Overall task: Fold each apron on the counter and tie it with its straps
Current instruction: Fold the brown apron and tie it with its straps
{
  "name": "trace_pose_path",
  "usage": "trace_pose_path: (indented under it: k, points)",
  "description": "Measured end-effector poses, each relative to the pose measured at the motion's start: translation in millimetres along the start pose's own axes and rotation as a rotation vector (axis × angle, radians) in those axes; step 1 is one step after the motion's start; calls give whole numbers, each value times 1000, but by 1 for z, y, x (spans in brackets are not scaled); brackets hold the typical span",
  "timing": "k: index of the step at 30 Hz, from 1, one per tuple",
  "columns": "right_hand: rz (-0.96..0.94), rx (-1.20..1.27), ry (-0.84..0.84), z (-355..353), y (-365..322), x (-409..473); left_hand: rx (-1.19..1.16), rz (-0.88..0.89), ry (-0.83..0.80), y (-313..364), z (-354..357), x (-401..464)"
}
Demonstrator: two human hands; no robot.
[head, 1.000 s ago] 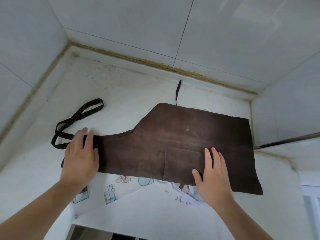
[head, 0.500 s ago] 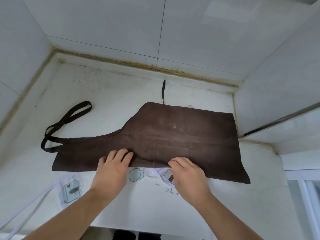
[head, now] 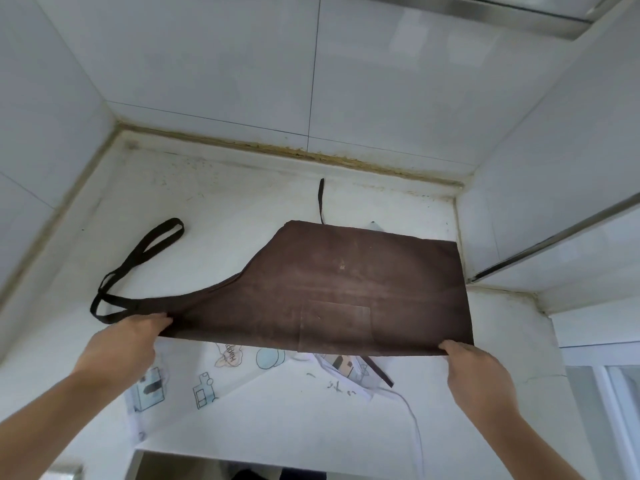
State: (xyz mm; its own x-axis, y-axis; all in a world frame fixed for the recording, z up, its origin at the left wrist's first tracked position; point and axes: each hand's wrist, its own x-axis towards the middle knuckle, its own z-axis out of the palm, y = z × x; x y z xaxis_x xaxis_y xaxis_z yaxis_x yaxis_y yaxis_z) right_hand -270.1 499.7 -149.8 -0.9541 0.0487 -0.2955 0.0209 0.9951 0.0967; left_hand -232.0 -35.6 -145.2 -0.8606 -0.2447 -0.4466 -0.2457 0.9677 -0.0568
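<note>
A dark brown apron (head: 346, 285), folded in half lengthwise, lies on the white counter (head: 225, 202) with its near edge lifted. My left hand (head: 128, 344) pinches the near left corner by the bib. My right hand (head: 474, 372) pinches the near right corner. The black neck loop (head: 138, 265) trails off to the left, and one waist strap (head: 321, 200) pokes out behind the apron. Under it lies a white apron (head: 242, 403) printed with cartoon drawings; its white strap (head: 414, 420) hangs over the front edge.
Tiled walls close the counter in at the back and left. A raised white ledge (head: 512, 237) with a metal rail bounds the right side. The counter's front edge (head: 277, 459) runs close to my arms.
My hands have moved apart from the middle of the near edge to its two corners. They have taken hold of the corners and raised the edge off the white apron.
</note>
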Motion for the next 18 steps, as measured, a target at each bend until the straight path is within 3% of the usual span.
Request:
trace_pose_path:
  k: [2, 6, 10, 14, 18]
  points:
    - [-63, -3, -102, -15, 13, 3, 64, 44, -132, -14, -16, 2]
    - [-171, 128, -459, -48, 33, 19, 174, 126, -424, -45, -41, 9]
    - [-181, 124, -440, -76, 39, 39, 250, 97, -493, -45, -70, 23]
    - [-106, 201, -346, -96, 36, 63, 231, -10, -310, -22, -85, 44]
    - [0, 290, -129, -90, 27, 80, 39, -26, 179, -4, -85, 59]
